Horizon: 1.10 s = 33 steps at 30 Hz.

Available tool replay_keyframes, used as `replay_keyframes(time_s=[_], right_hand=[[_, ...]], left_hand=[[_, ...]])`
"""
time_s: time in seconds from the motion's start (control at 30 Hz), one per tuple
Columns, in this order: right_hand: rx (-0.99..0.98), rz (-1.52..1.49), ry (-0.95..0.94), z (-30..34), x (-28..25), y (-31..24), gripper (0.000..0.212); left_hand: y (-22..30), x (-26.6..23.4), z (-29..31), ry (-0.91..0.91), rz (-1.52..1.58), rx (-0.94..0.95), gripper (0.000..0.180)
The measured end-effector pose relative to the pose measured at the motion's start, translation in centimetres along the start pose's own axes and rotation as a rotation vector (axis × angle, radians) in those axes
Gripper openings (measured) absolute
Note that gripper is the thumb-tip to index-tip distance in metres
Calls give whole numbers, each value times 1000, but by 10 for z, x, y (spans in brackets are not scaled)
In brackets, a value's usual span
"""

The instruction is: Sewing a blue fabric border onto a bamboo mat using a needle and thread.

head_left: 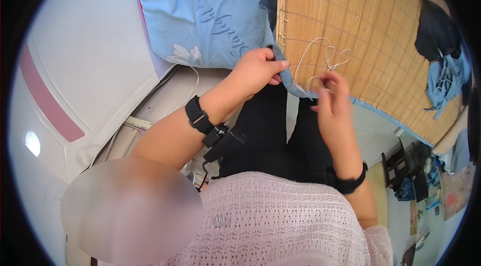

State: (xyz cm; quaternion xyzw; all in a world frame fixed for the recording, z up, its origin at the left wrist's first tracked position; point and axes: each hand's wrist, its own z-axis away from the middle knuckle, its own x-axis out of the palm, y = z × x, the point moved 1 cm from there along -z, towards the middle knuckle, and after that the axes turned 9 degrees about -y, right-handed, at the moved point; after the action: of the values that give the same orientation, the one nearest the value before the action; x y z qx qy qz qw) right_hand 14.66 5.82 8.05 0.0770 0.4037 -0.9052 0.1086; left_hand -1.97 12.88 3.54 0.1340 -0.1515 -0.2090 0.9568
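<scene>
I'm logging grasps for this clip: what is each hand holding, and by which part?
The left hand pinches the blue cloth edging of the bamboo mat near its corner. The right hand holds the white thread at its lower end; a needle cannot be made out.

I note a light blue pillow with white flower print [205, 10] at upper centre, dark and blue crumpled clothes [441, 60] at right, and a white cabinet with a pink stripe [75, 65] at left.

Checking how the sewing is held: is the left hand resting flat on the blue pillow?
No, the left hand pinches the blue fabric edging of the bamboo mat, below the pillow.
</scene>
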Motion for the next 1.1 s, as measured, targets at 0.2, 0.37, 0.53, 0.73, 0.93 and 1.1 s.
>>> replay_keyframes(time_s=[0.2,0.37,0.53,0.73,0.93,1.1], right_hand=[[-513,121,-476,62,-2,41,26],[70,-933,-429,32,58,70,39],[-3,-1536,-321,33,79,46,44],[-169,-1611,-82,28,83,42,26],[-256,-1118,-36,19,91,47,20],[-180,-661,-35,26,125,111,18]], left_hand=[[13,21,8,26,77,-29,18],[17,46,13,57,187,-18,17],[30,57,30,122,170,-34,16],[42,69,44,170,127,-90,14],[48,58,51,211,115,-90,13],[49,52,49,157,177,-33,13]])
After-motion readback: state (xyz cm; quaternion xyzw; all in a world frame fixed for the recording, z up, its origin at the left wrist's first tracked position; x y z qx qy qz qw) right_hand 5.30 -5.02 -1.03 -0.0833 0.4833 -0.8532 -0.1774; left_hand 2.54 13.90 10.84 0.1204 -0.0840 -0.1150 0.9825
